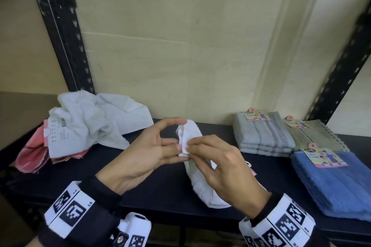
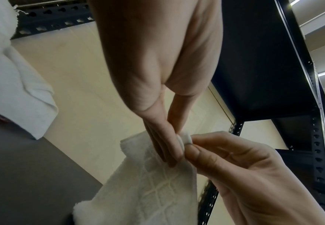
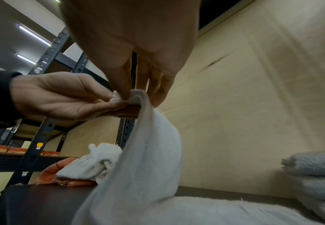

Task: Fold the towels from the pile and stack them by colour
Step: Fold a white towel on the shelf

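Black shelf [image 1: 160, 192] holds three folded stacks [image 1: 265, 136] at right; the pile [image 1: 86, 120] waits at left. My left hand [image 1: 144, 152] and right hand [image 1: 226, 168] both pinch a white towel [image 1: 202, 190] corner above the shelf, mid-fold.

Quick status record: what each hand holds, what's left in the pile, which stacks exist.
left hand: pinches corner of white towel
right hand: pinches the same corner
white towel: lifted at the corner, rest trails on the shelf
pile: white and pink towels, unfolded
stacks: grey, green, blue
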